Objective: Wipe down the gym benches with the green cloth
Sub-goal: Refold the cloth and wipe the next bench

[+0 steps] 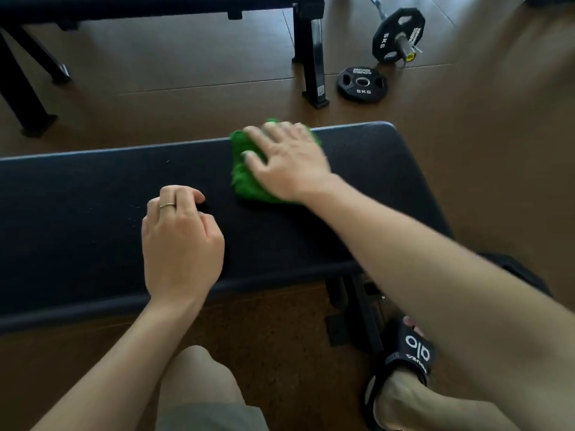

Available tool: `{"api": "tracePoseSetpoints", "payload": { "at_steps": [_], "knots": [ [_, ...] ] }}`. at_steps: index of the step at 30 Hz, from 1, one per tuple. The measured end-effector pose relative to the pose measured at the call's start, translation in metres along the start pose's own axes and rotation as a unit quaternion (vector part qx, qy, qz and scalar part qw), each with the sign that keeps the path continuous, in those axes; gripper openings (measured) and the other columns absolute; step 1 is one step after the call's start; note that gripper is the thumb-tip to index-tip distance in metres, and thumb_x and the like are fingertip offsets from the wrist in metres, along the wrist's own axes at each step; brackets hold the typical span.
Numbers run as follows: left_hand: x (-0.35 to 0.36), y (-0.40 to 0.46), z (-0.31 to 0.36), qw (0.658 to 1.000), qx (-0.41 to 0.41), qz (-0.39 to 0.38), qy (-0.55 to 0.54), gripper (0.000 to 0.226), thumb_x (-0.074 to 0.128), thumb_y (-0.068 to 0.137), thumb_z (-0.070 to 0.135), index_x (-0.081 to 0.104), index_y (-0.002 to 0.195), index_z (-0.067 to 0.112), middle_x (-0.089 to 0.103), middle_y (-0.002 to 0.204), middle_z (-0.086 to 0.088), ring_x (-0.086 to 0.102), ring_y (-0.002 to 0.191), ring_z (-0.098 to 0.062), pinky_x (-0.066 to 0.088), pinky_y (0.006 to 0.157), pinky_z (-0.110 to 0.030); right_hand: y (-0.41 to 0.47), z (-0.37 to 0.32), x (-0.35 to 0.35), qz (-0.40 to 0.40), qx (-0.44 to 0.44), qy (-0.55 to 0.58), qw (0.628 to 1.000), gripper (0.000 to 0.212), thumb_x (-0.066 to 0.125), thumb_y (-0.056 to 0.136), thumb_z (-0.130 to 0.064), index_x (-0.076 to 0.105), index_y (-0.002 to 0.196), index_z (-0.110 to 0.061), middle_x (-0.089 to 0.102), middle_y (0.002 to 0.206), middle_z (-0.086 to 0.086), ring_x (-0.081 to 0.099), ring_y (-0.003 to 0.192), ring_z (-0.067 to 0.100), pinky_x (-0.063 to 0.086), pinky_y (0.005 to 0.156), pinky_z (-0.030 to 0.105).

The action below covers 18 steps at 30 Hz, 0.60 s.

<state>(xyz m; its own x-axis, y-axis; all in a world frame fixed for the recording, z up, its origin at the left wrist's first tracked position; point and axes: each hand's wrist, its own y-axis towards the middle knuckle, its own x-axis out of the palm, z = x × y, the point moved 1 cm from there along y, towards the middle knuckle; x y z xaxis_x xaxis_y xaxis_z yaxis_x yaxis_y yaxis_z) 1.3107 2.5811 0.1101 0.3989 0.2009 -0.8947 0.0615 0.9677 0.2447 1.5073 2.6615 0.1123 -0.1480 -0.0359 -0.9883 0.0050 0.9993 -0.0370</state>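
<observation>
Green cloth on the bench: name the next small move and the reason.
Probably sweep the green cloth leftward along the bench. The right hand presses it flat near the right end, while small specks show on the pad left of the left hand.

From my feed the surface (pixel 93 213) looks like matt black padded vinyl, the green cloth (pixel 245 181) fuzzy terry, the floor (pixel 186 73) smooth brown wood-look.
</observation>
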Motion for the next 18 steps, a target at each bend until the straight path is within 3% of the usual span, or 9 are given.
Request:
{"api": "tracePoseSetpoints", "payload": {
  "at_steps": [3,5,8,13,18],
  "knots": [
    [0.001,-0.001,0.001,1.0,0.003,0.008,0.003,0.024,0.05,0.096,0.009,0.061,0.117,0.007,0.059,0.122,-0.013,0.055,0.111,-0.032,0.047,0.095,-0.047,-0.004,0.095,-0.013,0.029,0.142,-0.034,0.989,0.059,0.022,0.103,-0.055,0.045,0.148,-0.024,0.049,0.15,0.011,0.043,0.138,0.032,0.029,0.115,0.045],
    [0.002,-0.001,0.002,1.0,0.007,0.009,0.009,0.026,0.048,0.095,0.011,0.061,0.117,0.007,0.059,0.122,-0.013,0.055,0.111,-0.032,0.047,0.095,-0.047,-0.026,0.133,-0.021,0.016,0.215,-0.002,0.976,0.062,0.02,0.104,-0.055,0.036,0.155,-0.024,0.037,0.161,0.009,0.034,0.144,0.033,0.026,0.119,0.046],
    [0.001,0.0,0.003,1.0,0.008,0.008,0.015,0.028,0.045,0.095,0.013,0.061,0.118,0.007,0.059,0.123,-0.013,0.055,0.112,-0.033,0.047,0.095,-0.047,-0.073,0.112,-0.015,0.012,0.304,0.033,0.952,0.068,0.018,0.105,-0.055,0.016,0.164,-0.022,0.012,0.172,0.009,0.017,0.154,0.036,0.014,0.125,0.047],
    [0.001,-0.001,0.003,1.0,0.01,0.0,0.01,0.026,0.048,0.095,0.013,0.06,0.118,0.008,0.058,0.124,-0.013,0.054,0.113,-0.032,0.047,0.096,-0.047,-0.134,0.051,-0.003,0.003,0.255,0.015,0.967,0.069,0.018,0.105,-0.053,0.008,0.165,-0.02,0.001,0.173,0.011,0.0,0.158,0.032,-0.003,0.128,0.045],
    [0.001,0.0,0.002,1.0,0.013,-0.001,0.005,0.024,0.05,0.096,0.012,0.06,0.117,0.008,0.058,0.124,-0.013,0.054,0.115,-0.033,0.046,0.098,-0.047,-0.049,0.073,-0.014,-0.01,0.256,0.027,0.966,0.069,0.016,0.105,-0.052,0.006,0.165,-0.019,-0.002,0.173,0.011,-0.004,0.159,0.033,-0.005,0.128,0.047]
  ]
}}
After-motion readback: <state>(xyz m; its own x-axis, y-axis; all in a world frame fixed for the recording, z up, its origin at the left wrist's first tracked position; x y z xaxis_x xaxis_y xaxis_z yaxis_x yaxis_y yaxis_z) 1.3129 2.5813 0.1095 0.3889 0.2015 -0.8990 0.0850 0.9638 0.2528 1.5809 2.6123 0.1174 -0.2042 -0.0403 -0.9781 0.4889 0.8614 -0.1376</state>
